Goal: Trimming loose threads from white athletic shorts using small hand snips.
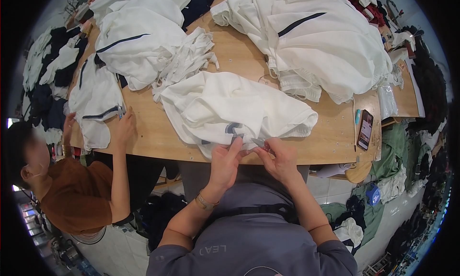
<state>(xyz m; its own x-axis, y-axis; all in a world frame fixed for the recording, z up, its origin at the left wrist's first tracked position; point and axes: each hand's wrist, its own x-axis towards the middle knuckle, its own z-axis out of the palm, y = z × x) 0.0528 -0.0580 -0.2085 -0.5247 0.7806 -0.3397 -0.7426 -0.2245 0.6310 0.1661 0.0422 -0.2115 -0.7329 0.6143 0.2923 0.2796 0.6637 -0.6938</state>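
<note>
1. The left hand (225, 162) is closed in a pinch on the near hem of a white garment (235, 108), fingers pressed to the cloth at the table's front edge.
2. The right hand (279, 157) is curled shut around a small metal thread snipper (258, 142), whose tip points at the cloth just beside the left fingertips; whether its blades are apart cannot be told.
3. The white garment, with a dark stripe near the hem, lies crumpled on the wooden table (330, 137), its near edge hanging toward the person.
4. Just behind it sits a heap of white strips (189, 58), and beyond that two big piles of white garments with dark piping, one to the left (139, 41) and one to the right (326, 41).
5. A phone (365, 129) lies on the table's right end, with a small blue object (357, 116) just beside it.
6. On the left, a co-worker in a brown top (76, 194) rests a hand (123, 127) on another white garment (96, 103).
7. More clothes, green and dark, are heaped on the floor to the right (397, 156).
</note>
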